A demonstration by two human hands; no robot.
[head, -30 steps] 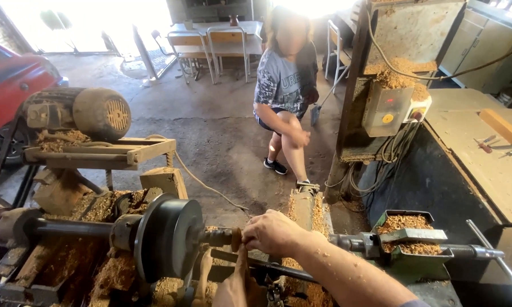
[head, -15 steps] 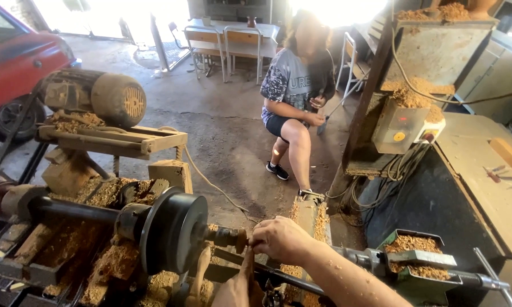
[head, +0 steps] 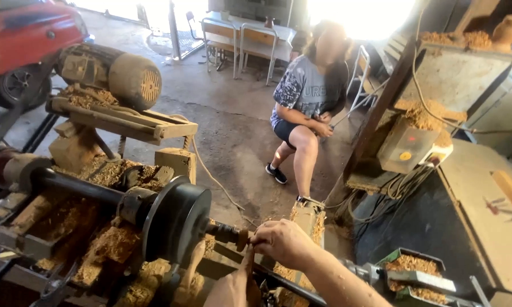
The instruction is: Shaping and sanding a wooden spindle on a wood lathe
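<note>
A wood lathe runs across the lower left, with a big black faceplate on a dark shaft. A short spindle nose sticks out of the faceplate and carries a small brown wooden piece at its tip. My right hand is closed in a fist right against that piece, fingers wrapped at its end. My left hand is lower, partly cut off by the bottom edge, with one finger raised toward the underside of my right hand. What it holds is hidden.
Sawdust and shavings cover the lathe bed. A motor sits on a wooden frame behind. Another person crouches on the concrete floor. A green tray of shavings, a workbench, a switch box and a red car surround the spot.
The person behind has gone from standing bent over to a crouch. My right hand stays at the spindle tip; the view has shifted slightly down and right.
</note>
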